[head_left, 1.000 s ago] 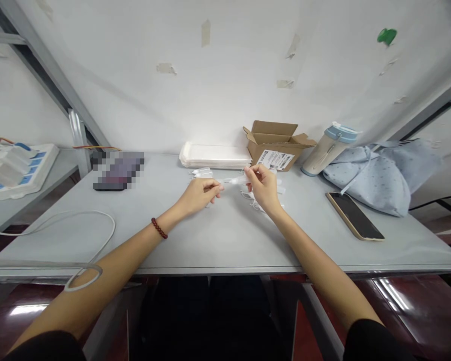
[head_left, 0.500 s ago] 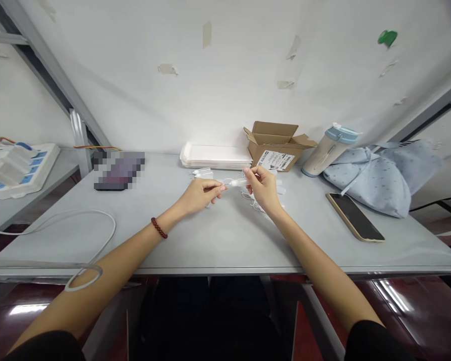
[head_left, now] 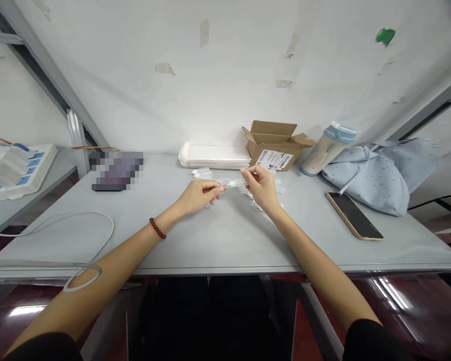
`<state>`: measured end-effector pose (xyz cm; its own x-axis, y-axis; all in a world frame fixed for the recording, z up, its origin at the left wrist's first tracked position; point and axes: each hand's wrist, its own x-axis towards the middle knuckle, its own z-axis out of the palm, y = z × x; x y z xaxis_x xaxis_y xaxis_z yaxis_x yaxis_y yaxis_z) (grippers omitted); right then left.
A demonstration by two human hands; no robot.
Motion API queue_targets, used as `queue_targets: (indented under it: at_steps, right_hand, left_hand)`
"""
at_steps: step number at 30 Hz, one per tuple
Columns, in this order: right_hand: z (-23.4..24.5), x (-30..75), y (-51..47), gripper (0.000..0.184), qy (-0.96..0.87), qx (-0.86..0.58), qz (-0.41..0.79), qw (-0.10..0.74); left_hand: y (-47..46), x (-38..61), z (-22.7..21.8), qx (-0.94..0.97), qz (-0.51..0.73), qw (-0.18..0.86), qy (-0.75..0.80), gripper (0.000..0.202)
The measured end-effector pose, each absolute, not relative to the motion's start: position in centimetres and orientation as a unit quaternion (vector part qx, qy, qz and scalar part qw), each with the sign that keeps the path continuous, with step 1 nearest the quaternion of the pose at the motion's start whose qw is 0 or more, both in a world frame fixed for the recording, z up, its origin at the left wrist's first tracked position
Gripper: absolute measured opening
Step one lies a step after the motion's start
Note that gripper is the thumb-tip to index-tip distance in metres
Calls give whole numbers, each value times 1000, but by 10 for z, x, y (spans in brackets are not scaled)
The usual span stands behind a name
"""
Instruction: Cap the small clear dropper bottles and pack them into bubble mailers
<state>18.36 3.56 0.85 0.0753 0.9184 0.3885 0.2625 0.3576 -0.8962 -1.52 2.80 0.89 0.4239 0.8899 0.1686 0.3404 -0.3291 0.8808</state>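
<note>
Between my hands, above the desk, is a small white tube-shaped piece (head_left: 234, 183) with a narrow tip and a thin loop. My left hand (head_left: 201, 193) is closed in a pinch at the thin wire-like end of this piece; what exactly lies between the fingertips is too small to tell. The fingers of my right hand (head_left: 261, 185) are closed around the wider body, which they partly cover. Similar white pieces with thin loops (head_left: 256, 205) lie beneath and behind my right hand. More white pieces (head_left: 202, 173) lie just behind my left hand.
Stacked white trays (head_left: 216, 154) and an open cardboard box (head_left: 274, 150) stand against the wall. To the right are a bottle (head_left: 326, 150), a blue cloth bag (head_left: 368, 180) and a phone (head_left: 355, 215). A white cable (head_left: 110, 235) loops over my left forearm.
The thumb and fingers of my right hand have shifted slightly on the white piece. My left hand keeps its pinch. The whole view has moved a little.
</note>
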Motion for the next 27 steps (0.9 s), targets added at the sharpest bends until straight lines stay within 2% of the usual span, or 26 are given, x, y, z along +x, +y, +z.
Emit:
queue_targets:
  at_steps: [9,27]
  right_hand:
    - [6,185,37,42,-609,-475,310,555]
    - [1,178,36,42,-636,-479,261,545]
  left_hand:
    - [30,-17,5,748,341,405,400,34]
    - [25,-11,8,741,345,384,430,27]
